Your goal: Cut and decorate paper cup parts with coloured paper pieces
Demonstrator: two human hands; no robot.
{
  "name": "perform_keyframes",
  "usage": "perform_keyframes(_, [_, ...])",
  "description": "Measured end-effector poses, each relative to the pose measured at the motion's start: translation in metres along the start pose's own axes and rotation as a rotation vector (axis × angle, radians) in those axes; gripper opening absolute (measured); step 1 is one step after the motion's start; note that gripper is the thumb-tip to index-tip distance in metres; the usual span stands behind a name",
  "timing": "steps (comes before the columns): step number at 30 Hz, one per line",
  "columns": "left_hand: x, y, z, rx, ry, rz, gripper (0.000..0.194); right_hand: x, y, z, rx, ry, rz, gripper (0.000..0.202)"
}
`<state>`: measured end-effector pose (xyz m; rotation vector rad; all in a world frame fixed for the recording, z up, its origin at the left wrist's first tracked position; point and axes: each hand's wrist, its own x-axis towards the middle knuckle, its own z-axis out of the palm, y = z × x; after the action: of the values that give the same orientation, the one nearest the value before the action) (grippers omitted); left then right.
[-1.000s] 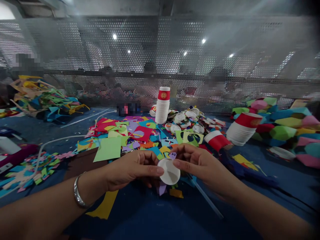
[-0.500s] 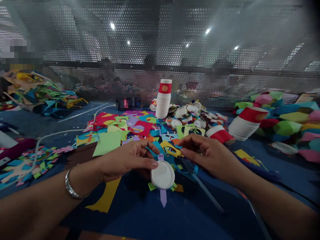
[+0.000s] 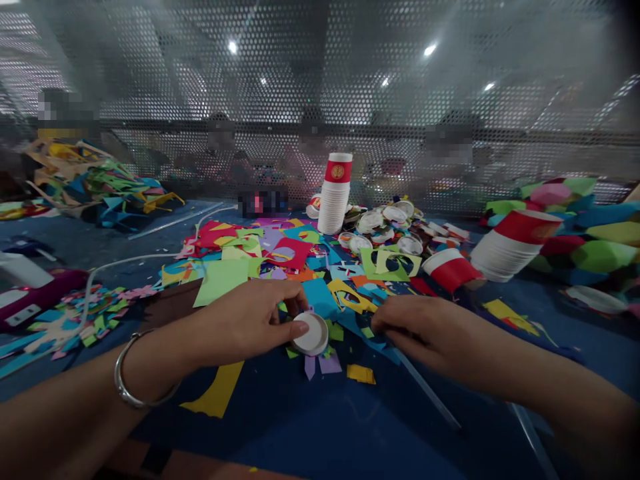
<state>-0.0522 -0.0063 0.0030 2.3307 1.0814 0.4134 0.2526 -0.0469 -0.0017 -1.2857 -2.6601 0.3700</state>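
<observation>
White disc: I see a round, shallow white paper disc with a raised rim [image 3: 311,335] at the centre of the frame, just below the middle, low over the table.
Lavender tabs: A pointed lavender paper strip [image 3: 310,367] shows below the disc's lower edge, with green paper bits around it; I cannot tell which are attached.
Left hand: My view shows the left hand [image 3: 245,320] pinching the disc at its left edge, thumb on the rim, fingers behind.
Bracelet: A silver metal bangle [image 3: 131,393] circles the left wrist, lower left of the frame.
Right hand: Right of centre, the right hand [image 3: 425,330] is curled with its fingertips drawn together, well apart from the disc; I cannot tell whether it grips anything.
Clear stick: A translucent, slender stick [image 3: 430,393] slants from beneath those fingers toward the lower right.
Paper scraps: I see a yellow paper scrap with cut-outs [image 3: 345,297] near the right fingertips and a pale green paper sheet [image 3: 223,281] left of centre.
Cups: A tall stack of red-and-white paper cups [image 3: 333,207] stands upper centre, beside a pile of round white cup bottoms [image 3: 395,227]; another, tilted red-and-white stack [image 3: 503,257] leans at the right.
Table: All this sits on a dark blue surface [image 3: 380,433].
Backdrop: A grey perforated metal screen [image 3: 280,107] fills the top of my frame.
</observation>
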Motion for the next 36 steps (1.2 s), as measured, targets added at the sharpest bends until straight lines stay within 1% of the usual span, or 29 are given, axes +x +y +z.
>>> perform_keyframes(4, [-0.001,-0.003,-0.004,0.002,-0.034,0.078,0.028,-0.001,0.001,-0.001,-0.048,-0.031,0.002,0.021])
perform_keyframes(7, [-0.001,0.0,-0.005,0.006,-0.023,0.186,0.041,-0.002,-0.002,-0.004,-0.071,-0.061,-0.001,0.022])
perform_keyframes(8, [-0.002,0.001,-0.005,0.01,-0.027,0.202,0.045,-0.003,-0.003,-0.005,-0.073,-0.072,-0.004,0.023])
perform_keyframes(10, [-0.002,0.004,-0.004,0.006,-0.058,0.199,0.048,-0.005,-0.007,-0.006,-0.08,-0.11,-0.007,0.027])
perform_keyframes(13, [-0.001,0.005,-0.002,-0.025,-0.101,0.166,0.048,-0.007,-0.012,-0.007,-0.113,-0.184,0.003,0.029])
perform_keyframes(16, [0.001,0.005,-0.001,-0.047,-0.117,0.148,0.048,-0.008,-0.016,-0.009,-0.165,-0.197,-0.007,0.027])
perform_keyframes(21, [0.0,0.008,0.0,-0.042,-0.151,0.147,0.053,-0.01,-0.02,-0.009,-0.287,-0.098,-0.128,0.028])
perform_keyframes(26, [0.0,0.009,0.001,-0.057,-0.178,0.182,0.061,-0.016,-0.014,0.003,-0.4,0.03,-0.247,0.034])
perform_keyframes(28, [0.0,0.008,0.002,-0.065,-0.175,0.199,0.061,-0.019,-0.01,0.01,-0.428,0.08,-0.259,0.036])
perform_keyframes(32, [0.001,0.006,0.002,-0.076,-0.184,0.2,0.057,-0.022,-0.006,0.019,-0.454,0.146,-0.222,0.035])
perform_keyframes(36, [0.001,0.006,0.002,-0.086,-0.193,0.189,0.056,-0.023,-0.008,0.022,-0.465,0.173,-0.29,0.034])
